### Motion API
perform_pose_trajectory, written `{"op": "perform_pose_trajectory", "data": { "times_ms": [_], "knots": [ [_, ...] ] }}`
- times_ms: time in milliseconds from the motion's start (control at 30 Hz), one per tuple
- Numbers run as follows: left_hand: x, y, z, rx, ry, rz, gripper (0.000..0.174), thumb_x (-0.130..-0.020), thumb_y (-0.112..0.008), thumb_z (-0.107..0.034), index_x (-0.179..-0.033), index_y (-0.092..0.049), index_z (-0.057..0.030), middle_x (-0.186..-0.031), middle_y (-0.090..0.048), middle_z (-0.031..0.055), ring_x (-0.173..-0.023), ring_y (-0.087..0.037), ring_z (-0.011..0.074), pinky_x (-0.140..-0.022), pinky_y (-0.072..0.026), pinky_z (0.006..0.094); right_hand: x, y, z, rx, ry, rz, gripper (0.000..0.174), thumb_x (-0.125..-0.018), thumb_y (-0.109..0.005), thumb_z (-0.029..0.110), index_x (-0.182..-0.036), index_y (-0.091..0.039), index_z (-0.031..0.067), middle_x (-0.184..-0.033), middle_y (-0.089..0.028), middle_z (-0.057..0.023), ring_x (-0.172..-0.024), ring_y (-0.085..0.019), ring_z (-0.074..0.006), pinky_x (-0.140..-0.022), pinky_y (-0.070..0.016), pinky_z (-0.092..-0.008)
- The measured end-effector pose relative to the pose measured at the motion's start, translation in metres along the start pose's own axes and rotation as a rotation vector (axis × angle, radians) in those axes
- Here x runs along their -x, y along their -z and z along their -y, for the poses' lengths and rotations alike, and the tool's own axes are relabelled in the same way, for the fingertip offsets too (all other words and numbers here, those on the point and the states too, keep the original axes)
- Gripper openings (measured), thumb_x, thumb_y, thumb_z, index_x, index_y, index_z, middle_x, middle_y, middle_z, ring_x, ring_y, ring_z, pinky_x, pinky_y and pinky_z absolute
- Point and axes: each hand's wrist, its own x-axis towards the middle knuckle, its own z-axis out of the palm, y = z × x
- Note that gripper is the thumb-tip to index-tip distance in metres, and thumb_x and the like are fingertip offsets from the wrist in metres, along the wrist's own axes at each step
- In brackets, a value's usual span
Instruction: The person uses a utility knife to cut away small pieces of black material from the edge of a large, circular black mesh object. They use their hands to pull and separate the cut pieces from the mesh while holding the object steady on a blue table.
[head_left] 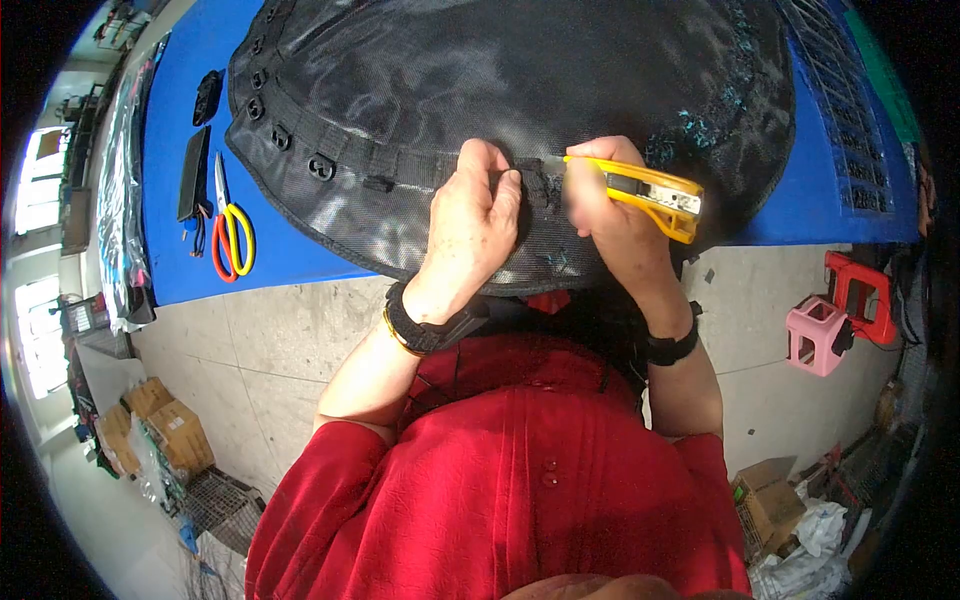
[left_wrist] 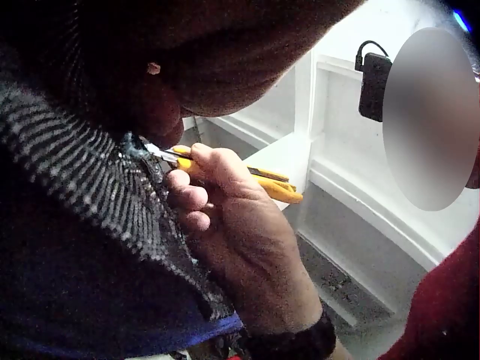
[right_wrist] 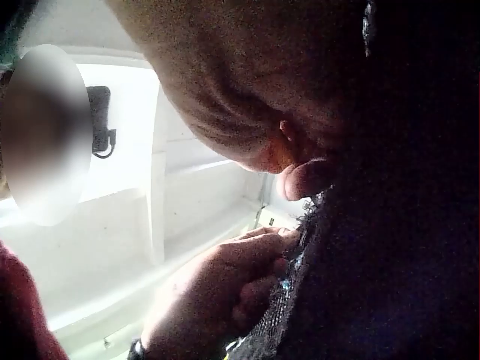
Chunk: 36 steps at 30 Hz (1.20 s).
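Note:
A large rounded piece of black mesh fabric [head_left: 420, 90] lies over the table and hangs past its near edge. A black webbing strip [head_left: 400, 165] runs along it. My left hand [head_left: 468, 225] pinches the webbing, thumb and forefinger together at the strip. Just to the right, my right hand [head_left: 630, 235] grips yellow thread snips [head_left: 675, 190]. In the left wrist view the metal tip of the snips [left_wrist: 274, 184] meets the fabric's edge near teal threads. The right wrist view is dark, with my left hand [right_wrist: 214, 289] at the frayed edge.
Red-and-yellow-handled scissors [head_left: 232, 240] lie on the blue table [head_left: 290, 270] at left, near a black pouch [head_left: 194, 172]. Black plastic fittings [head_left: 320, 167] dot the webbing. Teal thread scraps [head_left: 695, 128] lie on the mesh. A pink stool [head_left: 815, 335] and cardboard boxes [head_left: 180, 435] are on the floor.

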Motion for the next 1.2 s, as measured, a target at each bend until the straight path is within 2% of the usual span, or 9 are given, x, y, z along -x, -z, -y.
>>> {"op": "perform_pose_trajectory", "data": {
  "times_ms": [167, 267, 367, 500, 667, 767, 867, 1067, 1200],
  "knots": [
    [0.000, 0.001, -0.001, -0.003, -0.007, -0.013, 0.014, -0.103, -0.063, -0.012, -0.110, -0.055, -0.0029, -0.085, -0.069, 0.0239, -0.083, -0.072, 0.0439, -0.075, -0.0553, 0.0483, 0.005, 0.007, 0.005, -0.007, -0.027, 0.062, 0.011, -0.106, -0.061, 0.016, -0.113, -0.064, 0.0085, -0.082, -0.063, 0.0004, -0.061, -0.057, -0.0051, -0.054, -0.0460, -0.0217],
    [-0.002, -0.004, 0.012, 0.006, -0.072, -0.045, 0.015, -0.106, -0.064, -0.015, -0.109, -0.052, -0.0067, -0.069, -0.061, 0.0039, -0.046, -0.057, 0.0124, -0.043, -0.0450, 0.0301, 0.008, 0.015, 0.002, 0.144, 0.061, 0.111, 0.007, -0.104, -0.063, 0.013, -0.107, -0.062, 0.0065, -0.085, -0.062, -0.0030, -0.069, -0.062, -0.0146, -0.065, -0.0510, -0.0296],
    [-0.001, -0.003, 0.007, 0.040, -0.046, -0.043, 0.015, -0.105, -0.065, -0.015, -0.108, -0.052, -0.0069, -0.068, -0.061, 0.0030, -0.046, -0.056, 0.0119, -0.043, -0.0446, 0.0299, 0.011, 0.017, 0.005, 0.197, 0.035, 0.117, 0.005, -0.101, -0.064, 0.010, -0.102, -0.061, 0.0056, -0.088, -0.063, -0.0060, -0.078, -0.066, -0.0232, -0.074, -0.0536, -0.0357],
    [0.000, 0.000, -0.003, 0.036, 0.047, -0.032, 0.018, -0.102, -0.066, -0.013, -0.110, -0.055, -0.0015, -0.079, -0.070, 0.0186, -0.075, -0.073, 0.0354, -0.071, -0.0559, 0.0455, 0.013, 0.015, -0.003, 0.102, 0.048, 0.082, 0.008, -0.105, -0.063, 0.017, -0.104, -0.065, 0.0088, -0.078, -0.062, 0.0009, -0.061, -0.057, -0.0071, -0.055, -0.0456, -0.0241],
    [0.005, 0.006, -0.023, 0.102, 0.183, 0.007, 0.028, -0.100, -0.071, -0.019, -0.112, -0.056, 0.0013, -0.072, -0.070, 0.0167, -0.069, -0.073, 0.0312, -0.068, -0.0568, 0.0444, 0.013, 0.016, -0.004, -0.065, -0.057, 0.099, 0.010, -0.106, -0.064, 0.019, -0.104, -0.066, 0.0093, -0.076, -0.062, 0.0024, -0.057, -0.055, -0.0031, -0.049, -0.0436, -0.0208],
    [0.005, 0.005, -0.015, -0.079, 0.058, -0.051, 0.036, -0.098, -0.074, -0.026, -0.111, -0.060, 0.0038, -0.076, -0.072, 0.0205, -0.073, -0.075, 0.0336, -0.070, -0.0578, 0.0441, 0.013, 0.014, -0.004, -0.120, -0.069, 0.097, 0.008, -0.106, -0.064, 0.017, -0.102, -0.064, 0.0099, -0.070, -0.057, 0.0053, -0.055, -0.053, -0.0042, -0.050, -0.0424, -0.0240],
    [0.003, 0.002, -0.001, -0.295, -0.119, -0.123, 0.048, -0.095, -0.081, -0.036, -0.114, -0.066, 0.0046, -0.073, -0.070, 0.0130, -0.057, -0.067, 0.0178, -0.055, -0.0524, 0.0350, 0.013, 0.014, -0.005, -0.127, -0.063, 0.091, 0.008, -0.106, -0.064, 0.016, -0.101, -0.063, 0.0104, -0.067, -0.056, 0.0063, -0.054, -0.053, -0.0053, -0.051, -0.0426, -0.0260],
    [0.002, 0.003, -0.001, -0.165, -0.014, 0.006, 0.041, -0.097, -0.076, -0.036, -0.106, -0.070, 0.0040, -0.079, -0.073, 0.0222, -0.079, -0.075, 0.0294, -0.072, -0.0561, 0.0439, 0.014, 0.014, -0.006, -0.109, -0.058, 0.083, 0.008, -0.106, -0.065, 0.017, -0.102, -0.064, 0.0105, -0.067, -0.056, 0.0058, -0.054, -0.054, -0.0057, -0.051, -0.0438, -0.0263],
    [0.004, 0.005, -0.010, -0.288, -0.152, -0.051, 0.027, -0.098, -0.074, -0.025, -0.099, -0.068, 0.0015, -0.080, -0.070, 0.0251, -0.078, -0.073, 0.0348, -0.071, -0.0549, 0.0460, 0.014, 0.013, -0.005, -0.127, -0.078, 0.078, 0.008, -0.106, -0.065, 0.018, -0.102, -0.064, 0.0105, -0.066, -0.055, 0.0055, -0.054, -0.055, -0.0066, -0.052, -0.0447, -0.0265]
  ]
}}
